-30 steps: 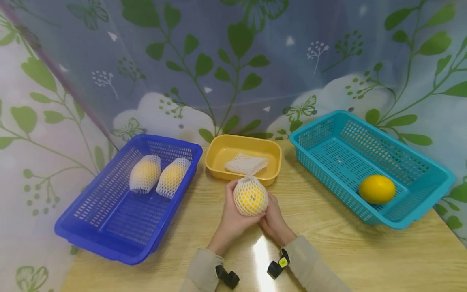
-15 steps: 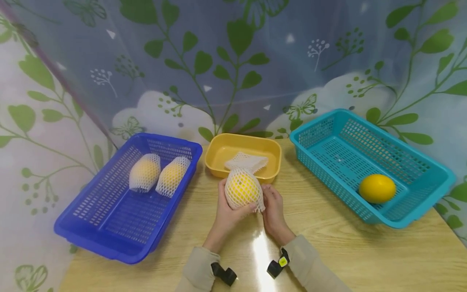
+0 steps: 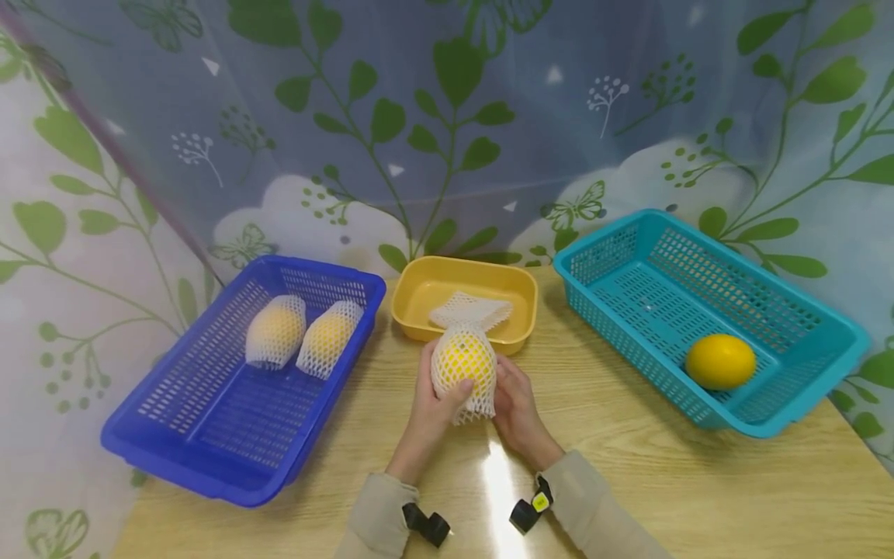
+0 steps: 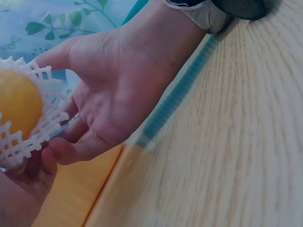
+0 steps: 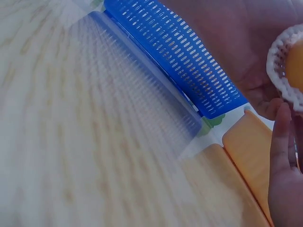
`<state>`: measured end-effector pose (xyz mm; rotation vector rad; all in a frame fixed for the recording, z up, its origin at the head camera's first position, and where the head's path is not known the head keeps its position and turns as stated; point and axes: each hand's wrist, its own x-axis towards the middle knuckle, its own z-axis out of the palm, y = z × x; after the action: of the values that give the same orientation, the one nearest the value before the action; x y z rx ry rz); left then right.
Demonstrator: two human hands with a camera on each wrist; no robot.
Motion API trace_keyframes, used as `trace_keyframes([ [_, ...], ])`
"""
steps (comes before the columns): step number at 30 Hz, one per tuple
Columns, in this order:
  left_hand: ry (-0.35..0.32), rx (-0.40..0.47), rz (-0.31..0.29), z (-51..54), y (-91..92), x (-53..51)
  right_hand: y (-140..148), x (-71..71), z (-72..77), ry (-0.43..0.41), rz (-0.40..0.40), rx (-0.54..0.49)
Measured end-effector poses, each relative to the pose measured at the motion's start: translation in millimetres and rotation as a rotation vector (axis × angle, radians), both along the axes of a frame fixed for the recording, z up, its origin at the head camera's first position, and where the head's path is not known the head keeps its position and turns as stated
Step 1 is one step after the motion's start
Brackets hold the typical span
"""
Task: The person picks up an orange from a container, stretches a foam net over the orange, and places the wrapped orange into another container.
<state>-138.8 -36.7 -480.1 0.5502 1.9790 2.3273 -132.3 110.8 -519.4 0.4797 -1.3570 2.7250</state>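
A yellow oval fruit point(image 3: 462, 353), covered by a white foam net sleeve point(image 3: 478, 407), is held up over the table just in front of the yellow tray. My left hand point(image 3: 424, 415) grips it from the left, thumb across its front. My right hand point(image 3: 520, 411) holds the sleeve at the right side, its fingers partly hidden behind it. In the left wrist view the yellow fruit point(image 4: 16, 101) shows bare through the sleeve's open end, and the right hand point(image 4: 118, 80) has its thumb and fingers around the net's edge.
On the left, a blue basket point(image 3: 230, 466) contains two netted fruits point(image 3: 277, 332). The yellow tray point(image 3: 419, 268) at the back holds flat white foam nets point(image 3: 471, 309). At right, a teal basket point(image 3: 621, 334) has one bare yellow fruit point(image 3: 721, 362).
The netted fruit has tilted, so the sleeve's loose end now hangs toward me. It shifted slightly left. My right fingers moved along the sleeve's right edge. The baskets have not moved.
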Motion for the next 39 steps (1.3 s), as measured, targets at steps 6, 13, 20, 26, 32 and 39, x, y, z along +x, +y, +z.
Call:
trace_keyframes([
  [6, 0.015, -0.043, 0.144, -0.7, 0.7, -1.8, -1, -1.0, 2.4, 0.025, 0.031, -0.038],
  [13, -0.086, -0.083, 0.243, 5.7, 1.0, -1.7, 0, 0.0, 1.7, -0.013, 0.038, -0.026],
  [20, -0.138, -0.078, 0.19, 13.2, -3.5, -3.2, -1, 0.7, 0.9, -0.02, 0.032, -0.036],
  [26, -0.134, -0.063, 0.158, 16.3, -6.2, -3.5, -2, 1.9, 2.6, -0.027, 0.039, -0.053],
  [32, -0.132, -0.057, 0.078, 18.4, -6.9, -2.0, -2, 1.5, 2.1, -0.013, 0.051, -0.044],
  [39, -0.27, 0.014, -0.048, 18.7, -7.9, -0.8, 1, 1.2, -0.4, 0.001, 0.088, -0.007],
])
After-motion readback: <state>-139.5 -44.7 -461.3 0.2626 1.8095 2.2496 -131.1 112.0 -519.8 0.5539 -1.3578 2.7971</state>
